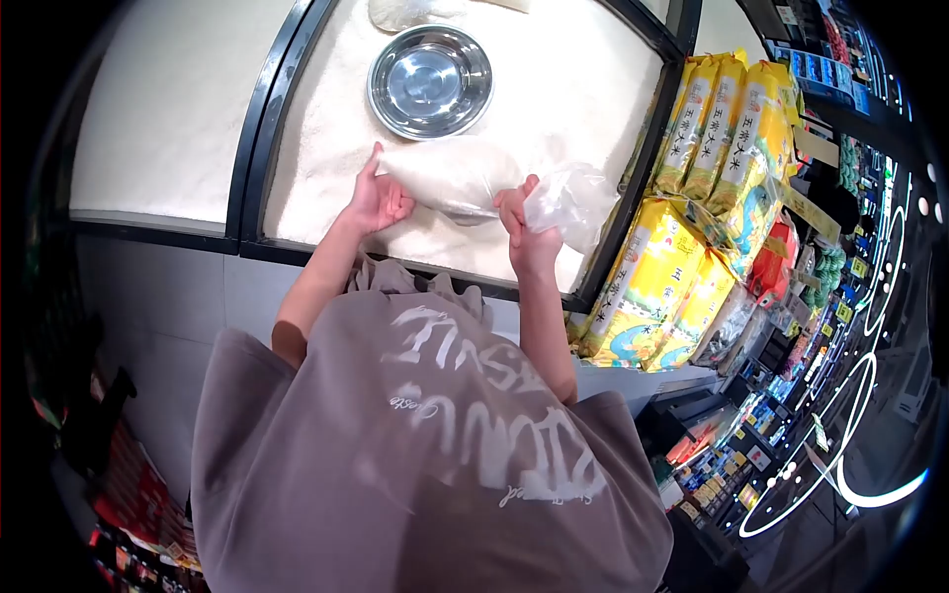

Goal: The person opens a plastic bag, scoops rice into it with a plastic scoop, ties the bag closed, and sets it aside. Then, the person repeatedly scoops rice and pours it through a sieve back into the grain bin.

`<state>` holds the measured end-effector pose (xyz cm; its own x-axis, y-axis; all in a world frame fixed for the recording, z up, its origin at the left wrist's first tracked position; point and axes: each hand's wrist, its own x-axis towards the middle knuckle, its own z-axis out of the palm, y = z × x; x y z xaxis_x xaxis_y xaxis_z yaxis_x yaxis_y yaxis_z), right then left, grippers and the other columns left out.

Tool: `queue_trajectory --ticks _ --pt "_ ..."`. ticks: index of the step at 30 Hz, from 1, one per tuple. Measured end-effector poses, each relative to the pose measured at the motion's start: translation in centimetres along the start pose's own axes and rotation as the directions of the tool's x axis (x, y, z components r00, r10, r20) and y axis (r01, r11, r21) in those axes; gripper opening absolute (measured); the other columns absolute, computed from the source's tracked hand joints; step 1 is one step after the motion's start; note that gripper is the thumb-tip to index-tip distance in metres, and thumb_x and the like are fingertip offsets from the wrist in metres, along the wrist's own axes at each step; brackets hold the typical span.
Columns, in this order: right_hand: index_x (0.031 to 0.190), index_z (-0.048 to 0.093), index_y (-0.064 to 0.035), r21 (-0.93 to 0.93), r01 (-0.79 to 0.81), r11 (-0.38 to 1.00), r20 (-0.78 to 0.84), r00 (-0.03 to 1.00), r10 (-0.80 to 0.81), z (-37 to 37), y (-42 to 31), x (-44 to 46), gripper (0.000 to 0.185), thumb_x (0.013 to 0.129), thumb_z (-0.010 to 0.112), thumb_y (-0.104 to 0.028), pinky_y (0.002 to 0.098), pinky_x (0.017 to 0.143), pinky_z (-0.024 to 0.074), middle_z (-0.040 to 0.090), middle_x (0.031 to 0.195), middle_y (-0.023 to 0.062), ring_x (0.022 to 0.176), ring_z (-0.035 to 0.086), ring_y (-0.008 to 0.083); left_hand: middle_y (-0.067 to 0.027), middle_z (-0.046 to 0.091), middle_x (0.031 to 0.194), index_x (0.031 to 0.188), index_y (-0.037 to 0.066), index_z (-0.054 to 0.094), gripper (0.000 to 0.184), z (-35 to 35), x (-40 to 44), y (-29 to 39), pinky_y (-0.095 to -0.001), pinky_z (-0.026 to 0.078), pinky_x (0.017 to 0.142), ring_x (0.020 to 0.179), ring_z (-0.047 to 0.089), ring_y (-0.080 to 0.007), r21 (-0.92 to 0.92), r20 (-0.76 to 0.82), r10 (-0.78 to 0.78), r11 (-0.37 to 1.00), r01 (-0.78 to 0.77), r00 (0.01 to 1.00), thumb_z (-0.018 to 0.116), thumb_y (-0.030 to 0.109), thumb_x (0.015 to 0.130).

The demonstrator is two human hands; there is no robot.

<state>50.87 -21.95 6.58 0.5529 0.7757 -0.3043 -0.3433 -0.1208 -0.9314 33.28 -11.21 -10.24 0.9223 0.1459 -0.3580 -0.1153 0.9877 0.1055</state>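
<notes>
A clear plastic bag [452, 176] filled with white grain that looks like rice lies tilted over the bed of the same grain [321, 138]. My right hand [525, 219] is closed around the bag's gathered neck, and the loose, crumpled top [573, 203] fans out to the right of it. At the bag's left end is my left hand [381, 201], fingers curled in and one digit stretched up along the bag's corner. Whether those curled fingers pinch the plastic is hidden. Just beyond the bag, a round steel bowl [430, 82] rests on the grain.
The bin has a dark frame [259, 148], with another grain-filled bin [168, 119] on the left. Yellow rice packs [643, 282] are stacked against the right side. Another filled clear bag [410, 12] lies at the far edge. Store shelves [751, 445] stand farther right.
</notes>
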Motion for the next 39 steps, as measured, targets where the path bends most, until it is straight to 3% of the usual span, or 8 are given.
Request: queue_trajectory --ticks 4,7,13,17,23,30,34,39 --pt "0.080 0.048 -0.0105 -0.229 0.183 0.956 0.214 0.968 -0.134 -0.9 1.1 1.2 0.019 0.094 0.049 -0.023 0.0322 0.075 0.0381 0.038 0.062 -0.0033 0.057 0.036 0.0108 -0.0107 0.060 0.081 0.126 0.003 0.045 0.066 -1.8 -0.6 0.2 -0.0257 0.045 0.061 0.070 0.058 -0.0195 -0.263 0.122 0.280 0.934 -0.241 0.952 0.032 0.059 0.094" --pt "0.085 0.050 -0.0101 -0.141 0.168 0.976 0.339 0.934 -0.112 -1.0 0.6 1.3 0.018 0.092 0.052 -0.026 0.0344 0.076 0.0395 0.043 0.069 -0.0022 0.065 0.042 0.0118 -0.0166 0.060 0.116 0.135 0.005 0.040 0.055 1.4 -0.1 -1.0 -0.0326 0.050 0.086 0.104 0.061 -0.0257 0.250 -0.162 0.052 0.968 -0.010 0.985 0.034 0.044 0.097" --pt "0.080 0.054 -0.0118 -0.188 0.106 0.976 0.195 0.978 -0.068 -1.5 -1.6 0.1 0.025 0.094 0.049 -0.031 0.0360 0.075 0.0423 0.041 0.061 -0.0036 0.055 0.040 0.0111 -0.0200 0.048 0.134 0.139 0.005 0.039 0.072 6.8 2.1 -4.8 -0.0556 0.041 0.099 0.115 0.054 -0.0381 -0.126 0.218 -0.375 0.905 0.407 0.901 0.033 0.061 0.093" --pt "0.107 0.057 -0.0069 -0.021 0.153 0.988 0.312 0.940 -0.139 -5.6 -0.4 -0.6 0.021 0.092 0.053 -0.021 0.0320 0.074 0.0460 0.056 0.085 0.0019 0.079 0.056 0.0178 -0.0290 0.045 0.132 0.142 0.003 0.032 0.090 7.4 0.3 -0.9 -0.0555 0.047 0.092 0.112 0.053 -0.0472 -0.154 0.044 -0.224 0.961 0.228 0.974 0.032 0.073 0.086" --pt "0.101 0.059 -0.0050 -0.298 0.029 0.954 0.270 0.961 0.055 -4.4 -1.6 -1.4 0.023 0.092 0.052 -0.025 0.0259 0.073 0.0433 0.057 0.091 0.0011 0.083 0.052 0.0096 -0.0180 0.064 0.101 0.139 0.005 0.036 0.073 0.1 -1.5 3.0 -0.0278 0.052 0.066 0.078 0.058 -0.0218 -0.374 0.086 0.373 0.872 -0.317 0.924 0.030 0.062 0.093" --pt "0.094 0.060 -0.0040 -0.138 -0.020 0.990 0.434 0.898 0.079 -2.0 -2.7 -1.0 0.014 0.094 0.050 -0.014 0.0272 0.080 0.0438 0.059 0.089 0.0035 0.087 0.054 0.0128 -0.0124 0.031 0.149 0.146 0.010 0.029 0.054 5.6 3.6 0.0 -0.0438 0.031 0.109 0.136 0.032 -0.0284 0.274 0.098 0.180 0.941 -0.200 0.979 0.032 0.038 0.100" --pt "0.068 0.046 -0.0097 -0.117 0.006 0.993 0.359 0.933 0.037 -0.9 -4.1 -1.4 0.036 0.099 0.045 -0.029 0.0321 0.078 0.0416 0.042 0.061 -0.0008 0.059 0.042 0.0120 -0.0269 0.052 0.127 0.144 0.002 0.028 0.068 7.4 6.1 -4.2 -0.0449 0.044 0.097 0.108 0.057 -0.0373 -0.420 0.578 -0.181 0.770 0.480 0.796 0.033 0.051 0.097" --pt "0.065 0.035 -0.0145 -0.030 0.086 0.996 0.211 0.974 -0.078 -3.4 -5.0 -1.4 0.044 0.097 0.043 -0.044 0.0331 0.081 0.0379 0.033 0.056 -0.0036 0.047 0.029 0.0104 -0.0247 0.063 0.091 0.138 0.001 0.039 0.078 9.6 1.4 -3.5 -0.0392 0.053 0.074 0.077 0.063 -0.0307 -0.084 -0.070 -0.496 0.868 0.490 0.866 0.033 0.064 0.092"
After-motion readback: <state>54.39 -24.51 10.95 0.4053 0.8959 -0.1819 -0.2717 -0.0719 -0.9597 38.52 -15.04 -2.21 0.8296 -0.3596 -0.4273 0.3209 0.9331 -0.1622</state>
